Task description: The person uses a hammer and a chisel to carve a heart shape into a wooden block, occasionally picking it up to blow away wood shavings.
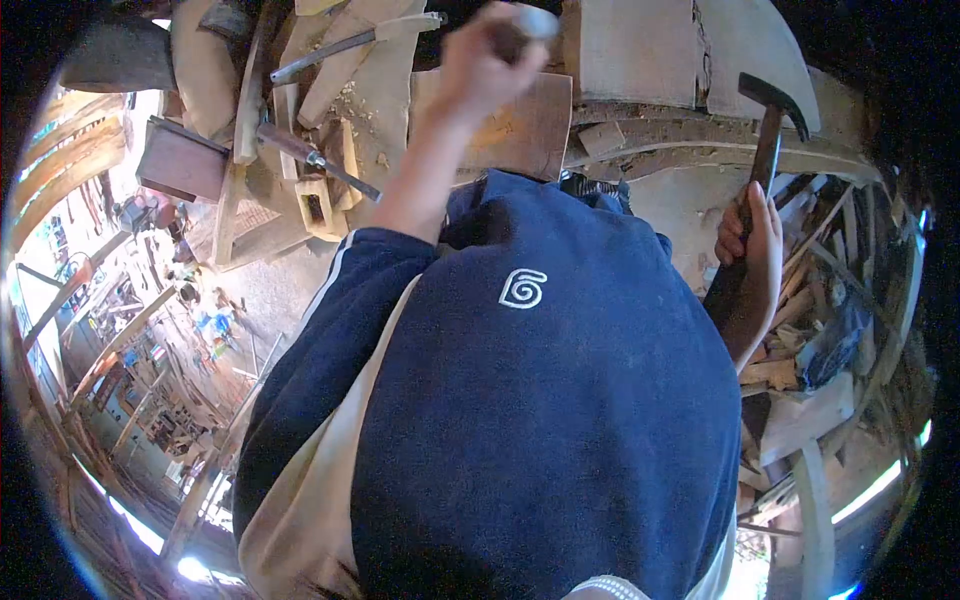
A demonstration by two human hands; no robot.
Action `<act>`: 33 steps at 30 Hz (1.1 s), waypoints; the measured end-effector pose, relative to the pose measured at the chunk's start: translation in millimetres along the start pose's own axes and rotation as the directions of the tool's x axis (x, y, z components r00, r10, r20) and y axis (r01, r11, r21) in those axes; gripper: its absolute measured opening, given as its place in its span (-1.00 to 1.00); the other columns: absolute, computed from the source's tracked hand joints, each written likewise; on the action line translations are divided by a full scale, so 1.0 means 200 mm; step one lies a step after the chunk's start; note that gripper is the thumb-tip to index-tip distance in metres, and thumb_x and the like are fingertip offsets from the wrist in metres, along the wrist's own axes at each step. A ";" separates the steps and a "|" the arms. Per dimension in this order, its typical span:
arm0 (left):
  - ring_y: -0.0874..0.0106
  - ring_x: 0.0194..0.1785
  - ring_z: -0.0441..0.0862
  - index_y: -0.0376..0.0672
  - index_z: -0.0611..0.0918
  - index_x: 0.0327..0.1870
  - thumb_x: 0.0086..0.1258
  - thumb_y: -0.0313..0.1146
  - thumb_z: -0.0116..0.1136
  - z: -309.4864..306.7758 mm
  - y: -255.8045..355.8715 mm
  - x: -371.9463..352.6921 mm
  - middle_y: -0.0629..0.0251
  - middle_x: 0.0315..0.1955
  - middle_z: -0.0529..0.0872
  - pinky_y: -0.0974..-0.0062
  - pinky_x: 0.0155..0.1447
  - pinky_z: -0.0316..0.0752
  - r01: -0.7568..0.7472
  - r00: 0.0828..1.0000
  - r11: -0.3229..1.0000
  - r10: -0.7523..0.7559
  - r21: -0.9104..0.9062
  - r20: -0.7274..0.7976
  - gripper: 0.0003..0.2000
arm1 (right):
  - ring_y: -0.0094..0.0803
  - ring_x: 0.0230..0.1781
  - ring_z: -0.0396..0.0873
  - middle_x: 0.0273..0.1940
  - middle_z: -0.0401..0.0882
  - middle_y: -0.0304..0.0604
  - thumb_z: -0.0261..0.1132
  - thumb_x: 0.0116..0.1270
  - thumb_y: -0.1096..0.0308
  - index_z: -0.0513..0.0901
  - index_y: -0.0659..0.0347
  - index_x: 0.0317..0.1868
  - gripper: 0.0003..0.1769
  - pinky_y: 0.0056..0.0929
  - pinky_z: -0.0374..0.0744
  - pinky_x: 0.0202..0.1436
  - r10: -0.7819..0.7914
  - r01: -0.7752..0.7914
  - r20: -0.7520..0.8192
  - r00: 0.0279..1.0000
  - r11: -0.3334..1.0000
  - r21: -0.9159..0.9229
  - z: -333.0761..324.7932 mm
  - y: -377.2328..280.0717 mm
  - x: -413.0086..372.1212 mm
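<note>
My left hand [495, 62], smeared a little by motion, is closed around an upright handle with a round, pale grey end [537, 21]. The rest of that tool is hidden, so its kind cannot be made out. Below this hand lies a flat brown wooden board [530, 125]. On the right, my right hand [752, 232] grips a hammer [768, 135] by its shaft, head up and away from the board. A chisel-like tool with a wooden handle [290, 143] rests left of my left forearm, its metal shank partly behind the arm.
Another long metal tool [335, 55] lies on the wood at upper left. A wooden block with a rectangular hole [318, 205] sits near a reddish-brown box-shaped piece [182, 162]. Thick slabs [640, 50] stand at the back. Scrap wood [795, 310] is piled at right.
</note>
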State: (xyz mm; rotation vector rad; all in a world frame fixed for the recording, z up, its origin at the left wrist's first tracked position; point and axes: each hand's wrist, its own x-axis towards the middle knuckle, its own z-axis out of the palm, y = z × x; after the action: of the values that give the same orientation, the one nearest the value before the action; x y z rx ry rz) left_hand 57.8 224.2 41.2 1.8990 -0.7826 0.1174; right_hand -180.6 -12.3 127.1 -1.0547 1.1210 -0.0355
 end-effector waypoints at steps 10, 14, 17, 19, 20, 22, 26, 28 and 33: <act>0.57 -0.62 0.36 0.01 0.34 -0.27 0.30 -0.50 0.14 -0.60 -0.48 -0.16 0.43 -0.65 0.37 0.51 -0.54 0.30 0.134 0.441 0.450 -0.825 -0.883 -0.353 -0.79 | -0.62 -0.80 0.18 -0.69 0.22 -0.41 0.17 0.47 0.15 0.35 0.04 -0.27 -0.77 -0.59 0.11 -0.77 0.143 -0.134 0.080 0.987 0.986 -0.100 0.09 0.13 0.03; 0.54 -0.61 0.47 -0.05 0.45 -0.30 0.25 -0.39 0.31 -0.54 -0.18 -0.11 0.45 -0.70 0.45 0.48 -0.52 0.36 0.684 0.452 0.544 -0.839 -0.486 -0.303 -0.79 | -0.59 -0.83 0.17 -0.72 0.22 -0.39 0.14 0.49 0.17 0.37 0.06 -0.24 -0.80 -0.54 0.12 -0.79 0.180 -0.172 0.097 0.979 0.981 -0.086 0.07 0.15 0.07; 0.36 -0.49 0.66 -0.18 0.65 -0.34 0.06 0.08 0.45 -0.44 -0.11 -0.14 0.25 -0.62 0.66 0.34 -0.32 0.55 0.678 0.680 0.592 -0.730 0.436 -0.065 -0.54 | -0.57 -0.83 0.19 -0.72 0.23 -0.37 0.14 0.49 0.16 0.37 0.07 -0.22 -0.79 -0.52 0.13 -0.79 0.157 -0.146 0.053 0.986 0.974 -0.176 0.09 0.12 0.07; 0.20 -0.39 0.72 -0.23 0.69 -0.40 -0.02 0.25 0.42 -0.31 -0.35 -0.36 0.09 -0.54 0.72 0.27 -0.21 0.58 0.509 0.700 0.602 -0.705 0.614 0.111 -0.41 | -0.57 -0.83 0.20 -0.72 0.23 -0.37 0.15 0.49 0.16 0.37 0.08 -0.20 -0.79 -0.52 0.14 -0.79 0.185 -0.170 0.048 0.982 0.961 -0.220 0.10 0.11 0.08; 0.20 -0.39 0.72 -0.23 0.69 -0.40 -0.02 0.25 0.42 -0.28 -0.33 -0.35 0.09 -0.54 0.72 0.27 -0.21 0.58 0.510 0.703 0.604 -0.703 0.612 0.108 -0.41 | -0.57 -0.83 0.20 -0.72 0.23 -0.37 0.15 0.49 0.16 0.37 0.08 -0.20 -0.79 -0.52 0.14 -0.79 0.179 -0.164 0.050 0.983 0.961 -0.221 0.10 0.10 0.08; 0.09 -0.33 0.72 -0.25 0.68 -0.40 -0.08 0.27 0.43 -0.25 -0.26 -0.35 -0.01 -0.50 0.72 0.25 -0.18 0.58 0.486 0.615 0.506 -0.777 0.712 0.133 -0.38 | -0.57 -0.82 0.23 -0.71 0.25 -0.37 0.15 0.49 0.16 0.39 0.10 -0.17 -0.79 -0.53 0.16 -0.78 0.151 -0.117 0.131 0.980 0.964 -0.239 0.09 0.12 0.09; 0.02 -0.29 0.70 -0.30 0.67 -0.37 -0.02 0.25 0.40 -0.29 -0.31 -0.38 -0.07 -0.45 0.72 0.18 -0.14 0.58 0.529 0.621 0.562 -0.767 0.636 0.162 -0.37 | -0.58 -0.79 0.25 -0.69 0.28 -0.37 0.16 0.48 0.16 0.39 0.12 -0.13 -0.78 -0.54 0.18 -0.75 0.170 -0.135 0.097 0.981 0.946 -0.296 0.10 0.17 0.11; 0.02 -0.28 0.70 -0.29 0.68 -0.36 0.04 0.21 0.39 -0.32 -0.26 -0.34 -0.06 -0.44 0.72 0.18 -0.14 0.58 0.499 0.665 0.604 -0.727 0.621 0.173 -0.41 | -0.59 -0.77 0.27 -0.68 0.30 -0.36 0.16 0.48 0.16 0.39 0.11 -0.11 -0.77 -0.54 0.19 -0.74 0.152 -0.102 0.140 0.978 0.943 -0.316 0.11 0.19 0.11; 0.02 -0.26 0.70 -0.25 0.70 -0.31 0.18 0.04 0.31 -0.33 -0.40 -0.37 -0.05 -0.39 0.73 0.19 -0.14 0.58 0.485 0.695 0.690 -0.677 0.537 0.242 -0.57 | -0.60 -0.78 0.25 -0.69 0.28 -0.38 0.16 0.48 0.16 0.39 0.09 -0.13 -0.79 -0.53 0.18 -0.74 0.176 -0.123 0.159 0.972 0.947 -0.296 0.12 0.22 0.09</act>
State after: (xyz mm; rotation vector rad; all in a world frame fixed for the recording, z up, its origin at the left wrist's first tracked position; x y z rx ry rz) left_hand 61.7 335.6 -21.5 2.5780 -0.3703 -0.6121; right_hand -174.7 18.0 84.0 -1.1978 1.0538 0.3481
